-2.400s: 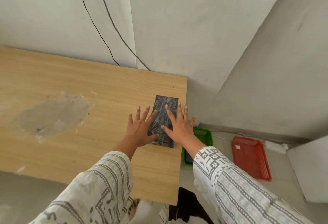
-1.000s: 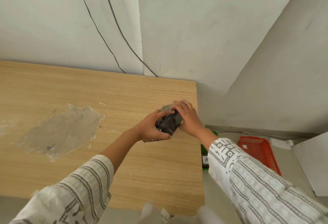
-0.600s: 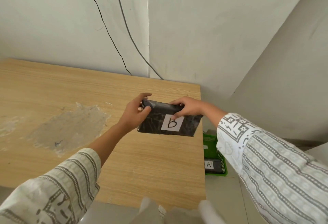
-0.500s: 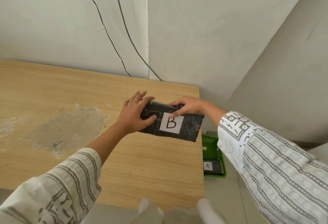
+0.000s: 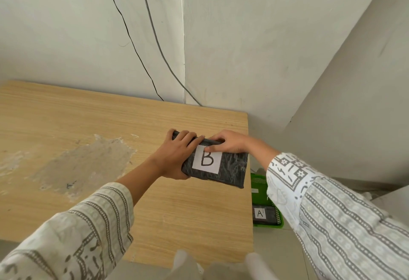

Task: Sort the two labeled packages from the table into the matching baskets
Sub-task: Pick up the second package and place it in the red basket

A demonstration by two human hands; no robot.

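Observation:
A black wrapped package (image 5: 230, 171) with a white label marked B is held just above the wooden table (image 5: 88, 124), near its right edge. My left hand (image 5: 177, 155) grips its left end, fingers over the top edge. My right hand (image 5: 228, 143) holds the top edge, thumb on the label. On the floor to the right of the table, a green basket (image 5: 257, 179) holds a second black package (image 5: 264, 214) labelled A, partly hidden by my right sleeve.
White walls meet in a corner behind the table, with two cables (image 5: 141, 42) running down to the tabletop. A grey worn patch (image 5: 84, 164) marks the table's left middle. The red basket is out of sight.
The package went from lying flat under both hands to being lifted and turned label-up. My view swung left, so the red basket left the frame.

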